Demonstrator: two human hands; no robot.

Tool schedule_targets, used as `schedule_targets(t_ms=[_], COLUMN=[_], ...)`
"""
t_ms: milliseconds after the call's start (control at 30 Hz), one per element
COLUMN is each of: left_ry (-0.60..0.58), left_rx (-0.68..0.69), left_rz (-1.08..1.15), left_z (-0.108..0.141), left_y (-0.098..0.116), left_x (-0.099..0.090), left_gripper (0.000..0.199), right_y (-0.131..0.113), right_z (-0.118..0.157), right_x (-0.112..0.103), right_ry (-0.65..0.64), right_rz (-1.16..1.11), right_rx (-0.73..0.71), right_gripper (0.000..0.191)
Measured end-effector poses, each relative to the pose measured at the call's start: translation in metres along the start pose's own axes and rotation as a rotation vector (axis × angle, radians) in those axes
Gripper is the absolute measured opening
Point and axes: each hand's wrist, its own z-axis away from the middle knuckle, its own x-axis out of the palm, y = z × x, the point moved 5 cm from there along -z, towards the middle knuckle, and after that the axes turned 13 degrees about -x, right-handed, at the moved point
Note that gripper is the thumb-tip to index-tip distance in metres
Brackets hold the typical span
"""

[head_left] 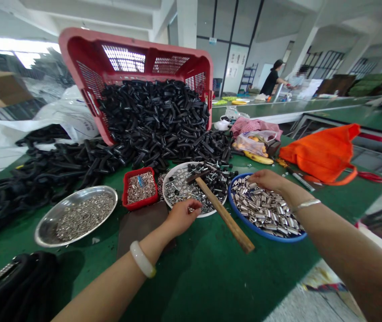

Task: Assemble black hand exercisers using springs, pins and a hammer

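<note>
Landmark: blue round basin (278, 239), heaped with shiny ribbed metal pieces (261, 210). Right hand (268, 180): fingers at its far-left part; grip unclear. Left hand (184, 217), left of basin: fingers curled narrowly around small metal bits (191, 209). Wood-handled hammer (224, 215) between.

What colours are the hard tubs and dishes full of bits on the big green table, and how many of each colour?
Red: 2 (big basket, small box)
Silver: 1 (oval dish)
White: 1 (round plate)
Blue: 1 (round tub)
Total: 5
</note>
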Motion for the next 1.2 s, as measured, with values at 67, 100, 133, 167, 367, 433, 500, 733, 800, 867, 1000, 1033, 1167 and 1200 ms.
schedule_targets(t_ms=[67,100,133,167,367,433,500,733,800,867,1000,1033,1167,1200], left_ry=[-0.03,-0.055,-0.083,-0.111,-0.231,-0.304,-0.33,-0.183,-0.155,-0.149,-0.125,-0.112,-0.036,0.002], left_rx=[-0.04,-0.07,-0.109,-0.15,-0.362,-0.368,-0.361,-0.354,-0.275,-0.196,-0.34,-0.4,-0.455,-0.446], left_rz=[0.083,0.14,0.214,0.303,0.924,1.026,1.065,0.892,0.713,0.563,0.73,0.836,1.118,1.149], left_z=[0.001,0.001,0.001,0.002,0.016,0.024,0.031,0.045,0.048,0.052,0.059,0.061,0.062,0.062], left_y=[0.004,0.005,0.006,0.006,0.013,0.02,0.024,0.006,0.001,-0.002,-0.019,-0.024,-0.046,-0.052], left_x=[0.004,0.006,0.008,0.011,0.027,0.031,0.032,0.015,0.007,0.0,-0.01,-0.011,-0.017,-0.021], left_gripper=[0.019,0.019,0.018,0.017,0.018,0.023,0.027,0.015,0.011,0.009,0.013,0.015,0.012,0.01], right_y=[0.004,0.004,0.001,-0.004,-0.082,-0.107,-0.127,-0.161,-0.165,-0.167,-0.175,-0.177,-0.186,-0.188], right_z=[0.004,0.007,0.011,0.016,0.06,0.072,0.08,0.097,0.1,0.101,0.101,0.101,0.097,0.096], right_x=[0.002,0.003,0.006,0.01,0.055,0.067,0.073,0.073,0.081,0.092,0.121,0.129,0.148,0.149], right_ry=[0.003,0.003,-0.003,-0.017,-0.219,-0.219,-0.184,-0.09,-0.165,-0.257,-0.39,-0.404,-0.284,-0.219], right_rz=[-0.224,-0.341,-0.448,-0.536,-0.927,-0.91,-0.83,-0.37,-0.306,-0.348,-0.676,-0.735,-0.609,-0.499], right_rx=[0.067,0.098,0.114,0.108,-0.067,-0.107,-0.184,-0.565,-0.601,-0.602,-0.437,-0.383,-0.379,-0.416], right_gripper=[0.027,0.027,0.028,0.029,0.038,0.037,0.035,0.023,0.02,0.017,0.022,0.022,0.014,0.012])
